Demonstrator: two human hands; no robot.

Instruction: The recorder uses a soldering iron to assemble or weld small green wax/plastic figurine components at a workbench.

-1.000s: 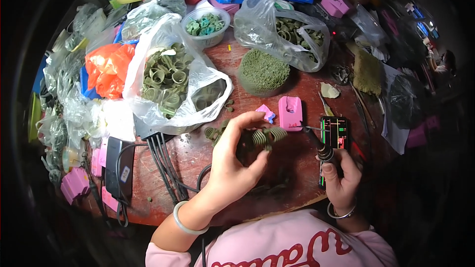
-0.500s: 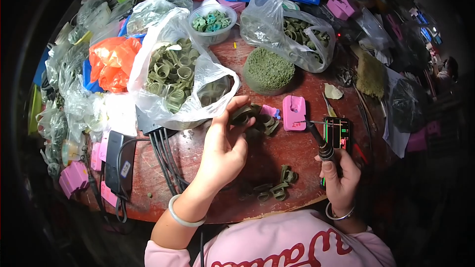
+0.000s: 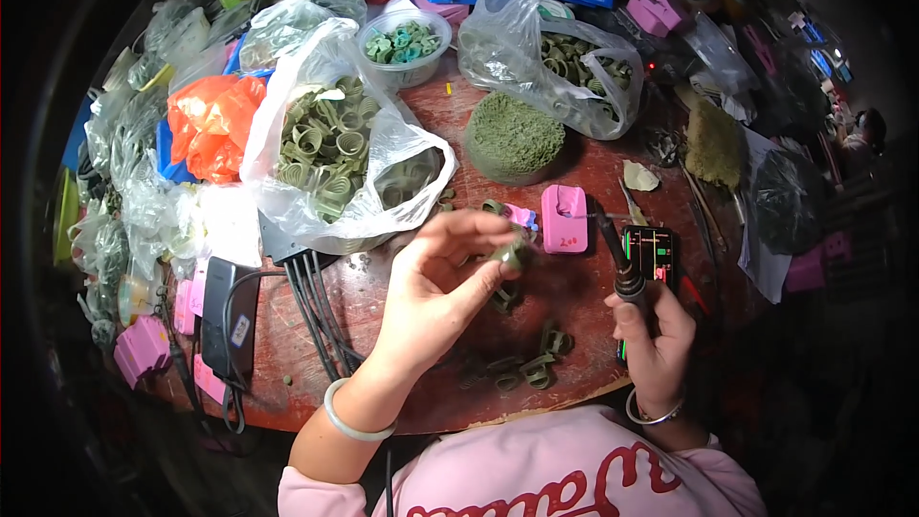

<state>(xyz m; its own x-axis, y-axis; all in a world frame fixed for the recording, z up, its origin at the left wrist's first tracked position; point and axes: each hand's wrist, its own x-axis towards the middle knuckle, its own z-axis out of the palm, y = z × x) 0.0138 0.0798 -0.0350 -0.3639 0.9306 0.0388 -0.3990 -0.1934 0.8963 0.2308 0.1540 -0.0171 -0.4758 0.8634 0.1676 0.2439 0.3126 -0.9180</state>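
My left hand is raised over the table, thumb and fingers pinching a small green wax ring piece. In my right hand is a black soldering pen, its thin metal tip angled left past a pink block. Under the left fingers lie more green ring pieces, partly hidden. Closer to the front edge is a small cluster of green wax rings. A phone with a lit screen lies just behind the right hand.
Left of centre sits a white plastic bag full of green rings. Behind are a tub of green pieces, a round green block and another clear bag. Black cables and a black adapter lie at left.
My left hand has moved slightly right and down, lifting a green ring piece from the pile in its fingers. The right hand with the pen has barely moved.
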